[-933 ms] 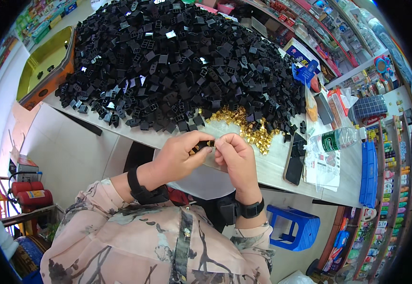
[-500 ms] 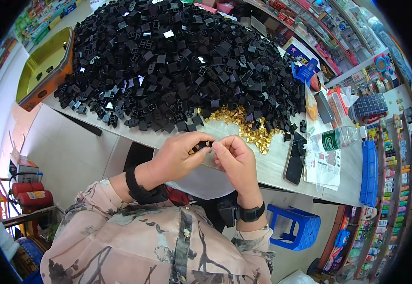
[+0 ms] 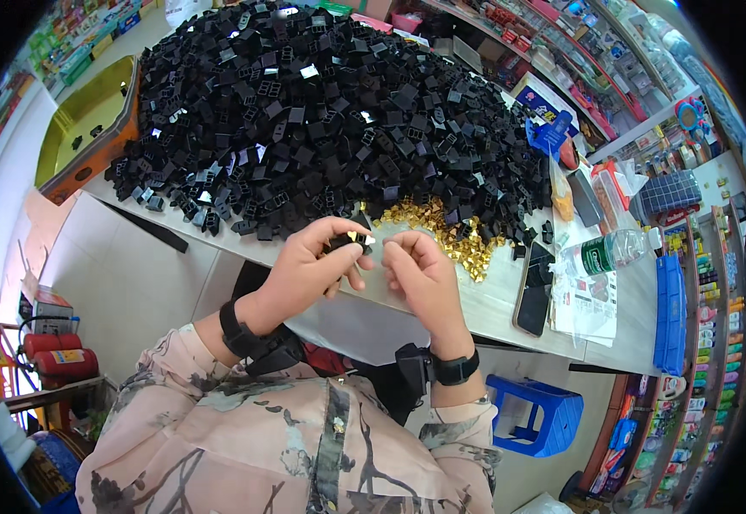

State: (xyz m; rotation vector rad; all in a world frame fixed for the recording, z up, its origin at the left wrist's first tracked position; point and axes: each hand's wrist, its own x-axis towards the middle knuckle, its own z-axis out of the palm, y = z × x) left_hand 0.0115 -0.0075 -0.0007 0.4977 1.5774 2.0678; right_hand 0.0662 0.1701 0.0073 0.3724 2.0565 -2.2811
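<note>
A small black plastic housing (image 3: pixel 339 244) with shiny gold bits on it is pinched between the thumb and fingers of my left hand (image 3: pixel 297 272), over the table's near edge. Just to the right, my right hand (image 3: pixel 427 276) is closed, thumb against curled fingertips, apart from the housing. Whatever those fingertips hold, if anything, is too small to make out. Beyond my right hand lies a scatter of small gold metal pieces (image 3: pixel 454 238). A large heap of similar black housings (image 3: pixel 304 128) covers most of the table behind both hands.
On the right of the table (image 3: pixel 497 313) lie a dark phone (image 3: pixel 534 291), printed papers (image 3: pixel 585 310) and a clear bottle (image 3: pixel 608 251). An orange-sided box (image 3: pixel 90 171) stands at the left. A blue stool (image 3: pixel 537 415) is below the table; stocked shelves line the right.
My hands have drawn apart; the right fingertips have come away from the black housing. My left hand has shifted slightly left and up, tilting the housing so its gold bits show.
</note>
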